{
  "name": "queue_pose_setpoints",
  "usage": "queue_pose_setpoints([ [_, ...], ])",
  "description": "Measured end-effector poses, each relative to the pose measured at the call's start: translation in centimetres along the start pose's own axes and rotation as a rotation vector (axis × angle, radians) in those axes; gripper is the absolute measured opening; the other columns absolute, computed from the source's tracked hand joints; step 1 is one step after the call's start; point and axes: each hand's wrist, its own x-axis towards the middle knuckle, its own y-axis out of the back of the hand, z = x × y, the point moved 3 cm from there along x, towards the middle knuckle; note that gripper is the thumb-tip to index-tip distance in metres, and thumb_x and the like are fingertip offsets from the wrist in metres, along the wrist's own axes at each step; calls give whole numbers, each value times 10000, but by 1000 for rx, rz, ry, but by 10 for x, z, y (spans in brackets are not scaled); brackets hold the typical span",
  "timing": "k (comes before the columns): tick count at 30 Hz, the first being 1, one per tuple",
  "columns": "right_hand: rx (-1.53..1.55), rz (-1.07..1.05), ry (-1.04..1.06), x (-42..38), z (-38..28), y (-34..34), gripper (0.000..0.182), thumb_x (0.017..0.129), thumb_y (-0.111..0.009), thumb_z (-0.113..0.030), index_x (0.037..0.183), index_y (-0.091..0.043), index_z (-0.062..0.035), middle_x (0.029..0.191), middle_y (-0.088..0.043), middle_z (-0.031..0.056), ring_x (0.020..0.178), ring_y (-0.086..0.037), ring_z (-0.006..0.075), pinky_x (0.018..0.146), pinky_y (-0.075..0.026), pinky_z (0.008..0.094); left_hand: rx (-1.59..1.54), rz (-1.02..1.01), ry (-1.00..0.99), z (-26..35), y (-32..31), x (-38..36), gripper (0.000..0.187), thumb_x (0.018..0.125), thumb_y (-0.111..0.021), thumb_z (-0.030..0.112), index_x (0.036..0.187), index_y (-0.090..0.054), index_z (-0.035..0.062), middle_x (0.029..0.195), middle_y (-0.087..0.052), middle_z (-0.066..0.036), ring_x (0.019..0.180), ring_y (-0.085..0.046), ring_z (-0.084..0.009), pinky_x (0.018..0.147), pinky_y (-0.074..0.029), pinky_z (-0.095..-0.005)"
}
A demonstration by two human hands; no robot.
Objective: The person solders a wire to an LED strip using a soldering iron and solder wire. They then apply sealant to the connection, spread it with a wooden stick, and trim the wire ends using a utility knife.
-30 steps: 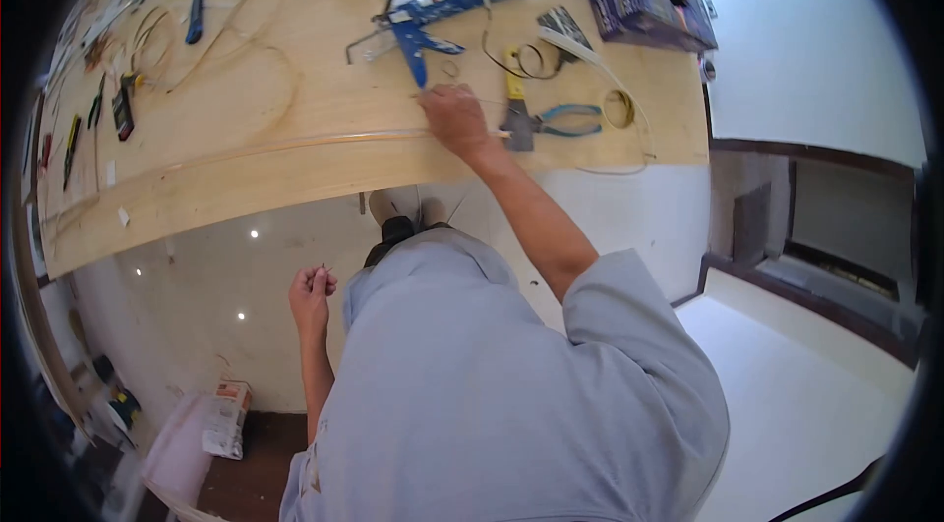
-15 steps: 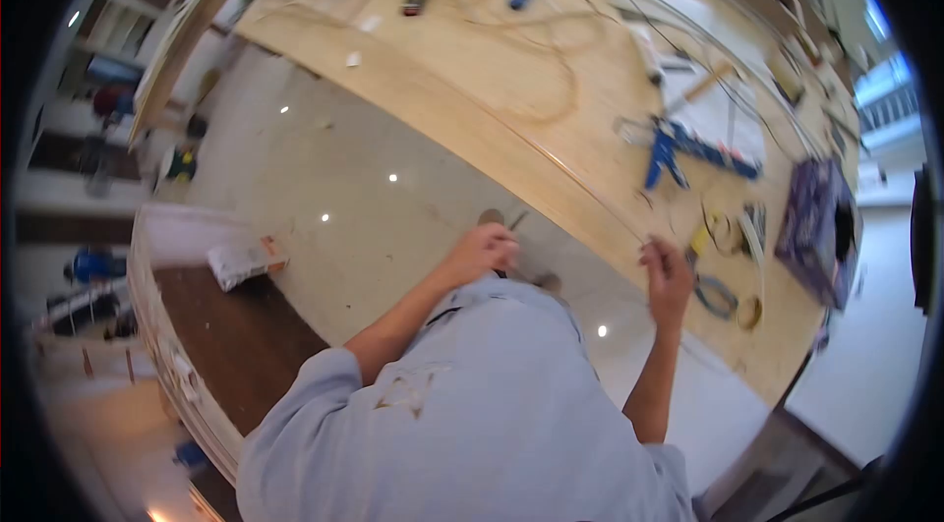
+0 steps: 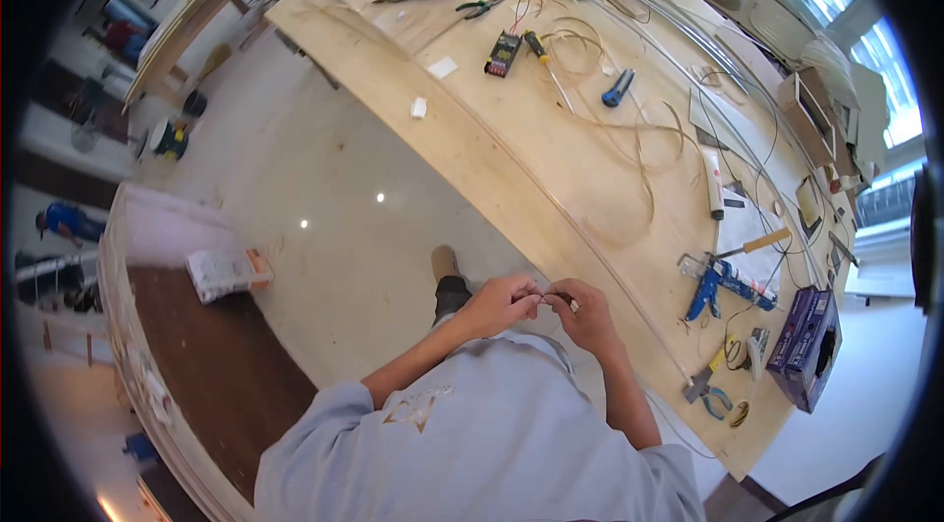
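Observation:
My left hand [image 3: 503,306] and my right hand [image 3: 587,318] meet in front of my body, just off the table's near edge. Both are closed, thumbs and fingertips pinched together almost touching. Whatever lies between the fingertips is too small to make out. Nearest to them on the wooden table [image 3: 472,119] runs a long thin clear strip [image 3: 565,212], roughly parallel to the edge. Its near end reaches a pair of blue-handled pliers [image 3: 716,402], to the right of my right hand.
A blue caulking gun [image 3: 723,286], a purple box [image 3: 801,350] and a white tube [image 3: 713,186] are at the right. Farther back lie a blue utility knife [image 3: 619,87], a screwdriver [image 3: 547,65], a black power supply [image 3: 502,55] and coiled tape [image 3: 644,163]. A carton [image 3: 228,273] sits at left.
My right hand has come from over the table edge, near the strip, to my left hand. Both now pinch together. The view has shifted, showing more of the table's far side.

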Motion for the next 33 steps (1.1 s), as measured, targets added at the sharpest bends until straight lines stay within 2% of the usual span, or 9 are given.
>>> queue_pose_setpoints([
  [9,139,52,-28,288,-77,-101,157,933,-624,-139,993,-641,5,731,-665,85,638,-644,147,608,-503,302,90,593,126,-56,290,-66,172,975,-556,114,1065,-610,-23,781,-674,-87,698,-641,-130,657,-538,-279],
  [15,167,15,112,470,-110,-135,182,930,-620,-152,1002,-657,11,783,-681,104,660,-660,164,627,-516,300,-48,1003,187,-77,400,-126,149,977,-544,63,1051,-609,-49,775,-668,-94,675,-619,-117,645,-525,-257],
  [20,-122,157,223,596,-60,-158,215,891,-578,-38,1081,-676,-15,1040,-695,146,929,-680,273,808,-529,366,36,915,243,-54,436,-102,152,987,-533,70,1015,-611,-57,770,-664,-94,669,-613,-120,638,-514,-252],
  [23,-201,246,315,671,-24,-185,424,796,-506,81,1155,-677,-67,1226,-616,186,1171,-566,361,1009,-456,423,86,840,266,-57,459,-71,160,991,-535,80,1018,-611,-59,774,-665,-97,675,-617,-122,640,-517,-253],
  [26,-533,184,430,725,-11,-202,453,838,-536,-45,1262,-637,-171,1430,-513,131,1304,-485,359,1057,-417,462,69,731,317,-66,480,-36,162,993,-537,88,1028,-608,-54,779,-665,-98,678,-621,-126,643,-524,-257],
  [27,-572,146,394,733,-10,-202,406,852,-552,-128,1243,-651,-176,1406,-538,118,1309,-480,367,1043,-429,456,59,707,339,-63,491,-25,162,993,-538,90,1031,-607,-51,781,-665,-98,678,-622,-127,644,-526,-259],
  [29,-569,55,331,753,-1,-206,197,882,-569,-246,994,-687,-135,1116,-642,108,1140,-571,348,937,-477,468,93,570,386,-48,505,1,159,996,-537,92,1036,-605,-47,787,-663,-97,676,-619,-128,647,-531,-259],
  [31,-460,213,395,745,5,-209,137,841,-619,-204,847,-688,-87,1090,-632,141,1101,-591,337,894,-506,469,91,468,421,-46,517,24,157,998,-536,94,1036,-603,-44,800,-659,-96,670,-613,-129,653,-535,-256],
  [33,-368,247,262,710,0,-190,128,835,-649,-177,909,-674,-75,1119,-620,140,1132,-574,342,913,-500,463,112,446,412,-45,538,48,158,998,-535,93,1039,-602,-45,800,-658,-96,669,-613,-130,654,-534,-255],
])
